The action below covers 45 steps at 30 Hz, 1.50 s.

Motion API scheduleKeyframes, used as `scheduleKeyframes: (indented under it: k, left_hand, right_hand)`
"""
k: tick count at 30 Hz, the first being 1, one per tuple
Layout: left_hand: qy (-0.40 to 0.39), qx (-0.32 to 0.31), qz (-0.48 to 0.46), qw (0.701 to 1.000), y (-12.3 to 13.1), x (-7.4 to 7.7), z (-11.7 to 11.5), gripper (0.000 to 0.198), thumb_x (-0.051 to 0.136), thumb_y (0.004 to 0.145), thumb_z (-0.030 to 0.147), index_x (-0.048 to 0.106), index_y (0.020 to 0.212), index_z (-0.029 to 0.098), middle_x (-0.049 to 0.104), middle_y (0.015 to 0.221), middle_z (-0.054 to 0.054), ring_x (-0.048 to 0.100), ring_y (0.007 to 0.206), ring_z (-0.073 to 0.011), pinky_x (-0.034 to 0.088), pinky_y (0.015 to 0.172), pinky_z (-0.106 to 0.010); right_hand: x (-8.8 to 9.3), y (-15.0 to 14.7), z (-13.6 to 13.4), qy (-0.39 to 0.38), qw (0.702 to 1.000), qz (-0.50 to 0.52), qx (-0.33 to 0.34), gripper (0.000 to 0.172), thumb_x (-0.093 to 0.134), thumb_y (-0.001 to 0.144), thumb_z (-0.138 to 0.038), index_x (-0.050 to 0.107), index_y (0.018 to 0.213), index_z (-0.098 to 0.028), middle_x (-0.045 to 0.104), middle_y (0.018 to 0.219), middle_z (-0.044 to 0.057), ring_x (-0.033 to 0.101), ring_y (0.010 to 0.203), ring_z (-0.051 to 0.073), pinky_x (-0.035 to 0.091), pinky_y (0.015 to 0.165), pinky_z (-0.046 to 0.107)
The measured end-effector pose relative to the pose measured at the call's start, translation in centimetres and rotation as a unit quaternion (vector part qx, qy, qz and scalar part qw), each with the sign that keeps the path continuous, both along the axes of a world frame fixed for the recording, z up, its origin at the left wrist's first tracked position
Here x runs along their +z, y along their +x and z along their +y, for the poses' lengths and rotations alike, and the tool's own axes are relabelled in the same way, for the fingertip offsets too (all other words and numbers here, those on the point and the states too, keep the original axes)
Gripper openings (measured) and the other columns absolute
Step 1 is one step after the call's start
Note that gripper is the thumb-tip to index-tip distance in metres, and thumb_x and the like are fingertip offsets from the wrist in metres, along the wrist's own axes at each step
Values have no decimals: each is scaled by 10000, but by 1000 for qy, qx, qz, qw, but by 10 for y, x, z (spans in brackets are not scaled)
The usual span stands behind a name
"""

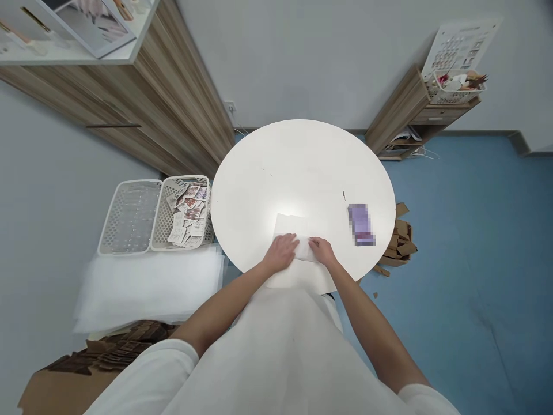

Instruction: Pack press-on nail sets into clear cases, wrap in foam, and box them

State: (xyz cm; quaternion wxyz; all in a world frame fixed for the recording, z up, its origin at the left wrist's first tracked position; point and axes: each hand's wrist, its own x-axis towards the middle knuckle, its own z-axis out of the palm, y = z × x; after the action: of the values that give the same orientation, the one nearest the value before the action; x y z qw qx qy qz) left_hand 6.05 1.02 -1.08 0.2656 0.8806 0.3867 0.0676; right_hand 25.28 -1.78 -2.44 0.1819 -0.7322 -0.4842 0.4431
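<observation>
A thin white sheet [294, 223], seemingly folded, lies on the round white table [302, 155] close to my body. My left hand [281, 252] rests flat on its left part, fingers stretched out. At the right side of the sheet is my right hand [322, 251], its fingers curled and pinching the sheet's edge. Whether the sheet is paper or foam I cannot make out.
Right of my hands lies a blurred purple item [362, 225]. Left of the table are a basket of printed cards [209, 230], a basket of clear items [129, 183] and stacked white sheets [147, 288]. Cardboard pieces [400, 239] sit on the floor at right.
</observation>
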Motion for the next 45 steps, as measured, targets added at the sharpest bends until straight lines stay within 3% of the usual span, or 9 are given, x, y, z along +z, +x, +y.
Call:
scheduleKeyframes:
  k: [7,12,15,20,27,32,36,40,45]
  left_hand:
    - [36,-85,94,991,10,-15,-13,516,432,805,226,295,1302,208,271,1410,-93,205,1305,-239,212,1009,-416]
    - [69,-94,129,985,11,-20,-10,483,404,822,245,312,1292,180,273,1408,-98,227,1294,-237,256,984,-396]
    - [70,-86,124,986,12,-22,-11,485,409,814,237,318,1288,185,292,1399,-97,235,1290,-238,270,976,-386]
    - [54,-82,108,989,14,-22,-10,492,423,805,235,322,1283,173,304,1389,-109,241,1284,-250,292,958,-366]
    - [36,-85,112,989,16,-15,-8,529,438,797,246,294,1303,188,270,1401,-109,214,1287,-261,288,954,-376]
    - [40,-103,154,982,22,-8,-10,690,545,746,370,214,1346,291,205,1425,-120,171,1287,-337,190,972,-510]
    - [35,-122,192,973,29,-6,-14,897,666,622,452,171,1359,328,161,1435,-132,108,1291,-386,82,972,-583]
    - [30,-113,230,966,36,-9,-18,1005,720,547,450,155,1367,312,140,1439,-142,64,1295,-396,34,970,-602]
    - [3,-106,231,967,40,-9,-18,1022,735,524,428,167,1365,311,120,1446,-131,34,1298,-401,19,976,-598]
  right_hand:
    - [-2,1,0,-5,999,-46,-28,277,460,772,-286,582,1010,-215,630,995,45,564,911,188,421,778,307]
    - [0,15,-24,43,977,-127,-163,438,441,760,-279,455,1185,-174,567,1034,73,546,884,180,417,790,303]
    - [2,19,-51,34,961,-91,-259,590,462,744,-348,319,1286,-163,540,1050,85,560,784,164,450,731,284]
    - [2,-2,-85,-46,957,54,-282,660,472,733,-473,274,1294,-186,602,885,40,598,749,169,484,689,281]
    - [6,-23,-61,-27,923,161,-349,942,641,622,-411,75,1354,-234,328,1322,143,549,1015,188,507,746,256]
    - [5,-17,-47,-31,916,152,-369,1011,669,581,-436,61,1358,-218,304,1326,161,524,1052,207,503,747,269]
    - [5,-8,-45,-37,939,126,-319,900,668,572,-469,243,1307,-172,473,1180,169,555,967,211,481,723,285]
    - [7,2,-37,-14,967,116,-228,470,624,602,-452,540,967,-168,598,853,71,564,730,172,443,609,267]
    - [4,6,-25,1,976,93,-199,210,604,578,-354,508,659,-186,498,622,-30,444,560,109,360,517,234]
